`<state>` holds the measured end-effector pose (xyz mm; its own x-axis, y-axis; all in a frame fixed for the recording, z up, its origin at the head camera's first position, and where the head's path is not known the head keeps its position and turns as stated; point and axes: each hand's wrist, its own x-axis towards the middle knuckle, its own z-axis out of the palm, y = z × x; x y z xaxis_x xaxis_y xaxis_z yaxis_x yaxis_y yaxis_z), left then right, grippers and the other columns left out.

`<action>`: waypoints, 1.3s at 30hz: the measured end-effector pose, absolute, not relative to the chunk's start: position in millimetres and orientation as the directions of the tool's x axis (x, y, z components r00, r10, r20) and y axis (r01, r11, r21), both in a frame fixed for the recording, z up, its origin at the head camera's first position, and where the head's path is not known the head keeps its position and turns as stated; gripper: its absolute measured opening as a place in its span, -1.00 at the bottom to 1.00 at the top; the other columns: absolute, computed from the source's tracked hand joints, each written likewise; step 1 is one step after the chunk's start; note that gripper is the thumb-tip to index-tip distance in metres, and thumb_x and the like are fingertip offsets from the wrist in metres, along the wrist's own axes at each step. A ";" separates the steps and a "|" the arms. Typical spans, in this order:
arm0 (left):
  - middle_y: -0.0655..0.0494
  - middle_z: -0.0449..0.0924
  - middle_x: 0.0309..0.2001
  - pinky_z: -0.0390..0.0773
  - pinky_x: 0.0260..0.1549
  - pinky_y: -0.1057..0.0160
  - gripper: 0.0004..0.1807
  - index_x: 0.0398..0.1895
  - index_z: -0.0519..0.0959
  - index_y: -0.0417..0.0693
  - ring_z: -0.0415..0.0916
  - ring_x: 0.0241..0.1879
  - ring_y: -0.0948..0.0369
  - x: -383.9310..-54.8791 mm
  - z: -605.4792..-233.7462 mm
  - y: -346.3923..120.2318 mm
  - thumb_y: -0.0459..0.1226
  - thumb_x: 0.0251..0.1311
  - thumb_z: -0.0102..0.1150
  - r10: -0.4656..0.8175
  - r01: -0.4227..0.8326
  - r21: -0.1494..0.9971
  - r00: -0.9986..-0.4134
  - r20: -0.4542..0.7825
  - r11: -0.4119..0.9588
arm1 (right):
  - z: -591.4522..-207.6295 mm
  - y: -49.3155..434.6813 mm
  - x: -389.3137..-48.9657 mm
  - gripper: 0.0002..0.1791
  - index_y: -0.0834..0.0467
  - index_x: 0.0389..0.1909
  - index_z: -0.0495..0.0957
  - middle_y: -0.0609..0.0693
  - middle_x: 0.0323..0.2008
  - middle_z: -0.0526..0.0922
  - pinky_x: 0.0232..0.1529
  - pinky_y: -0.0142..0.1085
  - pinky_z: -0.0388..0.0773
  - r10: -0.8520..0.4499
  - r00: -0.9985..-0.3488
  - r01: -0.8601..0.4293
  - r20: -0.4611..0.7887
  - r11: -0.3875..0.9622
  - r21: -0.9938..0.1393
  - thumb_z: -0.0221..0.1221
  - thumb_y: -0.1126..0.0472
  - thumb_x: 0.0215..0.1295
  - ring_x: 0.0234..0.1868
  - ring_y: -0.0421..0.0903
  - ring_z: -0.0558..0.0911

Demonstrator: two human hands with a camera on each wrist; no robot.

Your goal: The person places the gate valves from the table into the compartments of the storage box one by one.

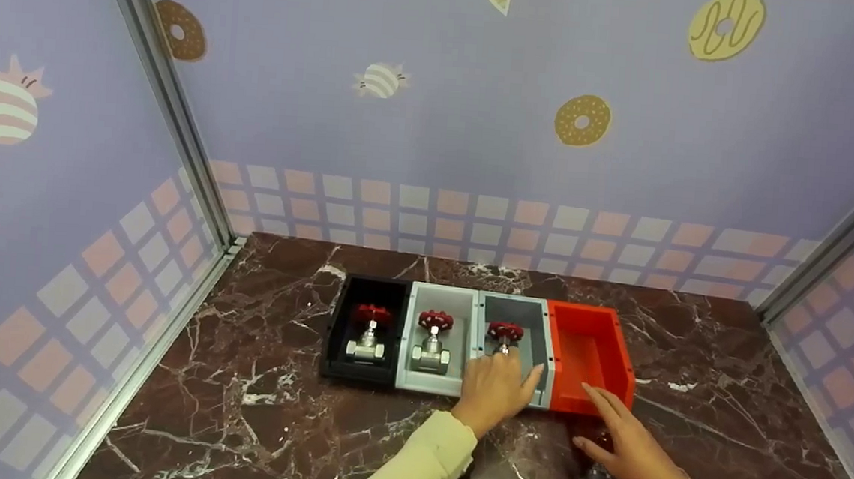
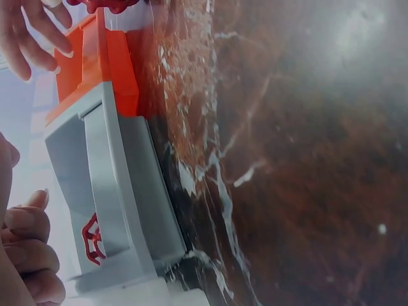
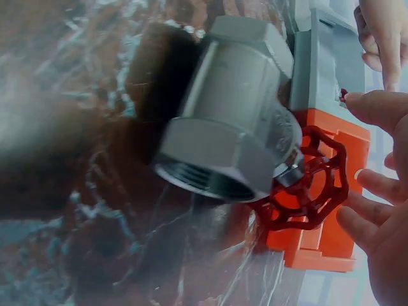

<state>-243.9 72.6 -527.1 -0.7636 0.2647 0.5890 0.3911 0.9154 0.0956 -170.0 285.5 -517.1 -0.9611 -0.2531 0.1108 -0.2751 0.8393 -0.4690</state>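
Note:
My left hand (image 1: 495, 387) is over the front of the grey bin (image 1: 548, 353), thumb spread to the right and fingers loosely bent. A gate valve with a red handwheel (image 1: 505, 331) sits in that bin, its body mostly hidden by the hand. In the left wrist view the fingers (image 2: 32, 255) appear apart from the red wheel (image 2: 94, 239). My right hand (image 1: 638, 450) hovers with spread fingers over another gate valve (image 3: 236, 115) on the tabletop, before the red bin (image 1: 591, 360). No grip on this valve shows.
Left of the grey bin stand a white bin (image 1: 454, 384) and a black bin (image 1: 337, 346), each holding a red-wheeled valve (image 1: 432, 345). All bins join in one row on the dark marbled tabletop (image 1: 249, 422). Patterned panels (image 1: 434, 142) and metal posts (image 1: 173, 101) enclose it.

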 end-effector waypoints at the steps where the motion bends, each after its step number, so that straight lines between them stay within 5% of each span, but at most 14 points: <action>1: 0.14 0.53 -0.72 0.24 -0.83 0.21 -0.51 -0.53 0.57 0.03 0.44 -0.79 0.18 -244.3 -527.8 74.2 0.20 0.24 0.01 0.267 0.391 0.094 -0.766 0.585 0.915 | -518.3 286.4 -168.8 -0.15 0.12 0.42 0.20 0.16 0.31 0.36 0.09 0.10 0.48 -0.257 -0.961 -0.274 0.102 0.837 -0.474 0.36 0.09 0.13 0.22 0.16 0.50; 13: 0.11 0.60 -0.63 0.34 -0.77 0.20 -0.51 -0.37 0.60 -0.03 0.54 -0.68 0.15 -245.9 -524.3 93.1 0.19 0.26 0.00 0.290 0.409 0.154 -0.822 0.491 0.899 | -528.9 301.5 -153.5 0.09 0.16 0.42 0.20 0.20 0.31 0.34 0.06 0.08 0.49 -0.342 -0.935 -0.347 0.094 0.828 -0.440 0.45 -0.17 -0.12 0.23 0.19 0.47; 20: 0.11 0.60 -0.58 0.36 -0.72 0.21 -0.50 -0.36 0.58 -0.01 0.56 -0.62 0.14 -244.8 -524.2 100.9 0.21 0.27 -0.03 0.281 0.378 0.179 -0.868 0.408 0.908 | -529.9 309.8 -146.6 0.14 0.22 0.44 0.15 0.33 0.35 0.26 -0.05 0.12 0.53 -0.440 -0.898 -0.388 0.010 0.781 -0.490 0.36 -0.30 -0.08 0.21 0.33 0.46; 32: 0.15 0.60 -0.62 0.37 -0.75 0.25 -0.52 -0.37 0.61 0.06 0.52 -0.67 0.21 -245.0 -525.8 113.7 0.23 0.24 -0.01 0.303 0.379 0.147 -0.875 0.376 0.914 | -535.7 319.6 -144.4 0.33 0.23 0.45 0.13 0.35 0.32 0.29 -0.19 0.05 0.59 -0.589 -0.789 -0.614 0.173 0.759 -0.217 0.32 -0.48 -0.29 0.07 0.25 0.57; 39: 0.18 0.58 -0.64 0.30 -0.78 0.26 -0.53 -0.40 0.58 0.08 0.50 -0.70 0.22 -245.1 -527.2 117.5 0.25 0.20 0.03 0.301 0.365 0.141 -0.890 0.342 0.920 | -533.7 318.9 -141.1 0.41 0.18 0.47 0.08 0.30 0.38 0.19 -0.10 0.23 0.48 -0.536 -0.840 -0.541 0.084 0.811 -0.223 0.23 -0.59 -0.37 0.14 0.23 0.53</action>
<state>-245.1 117.5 -527.2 -0.8903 0.3005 0.3423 0.3649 0.9203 0.1411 -141.1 318.9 -533.7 -0.8397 -0.5365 0.0844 -0.5407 0.8112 -0.2227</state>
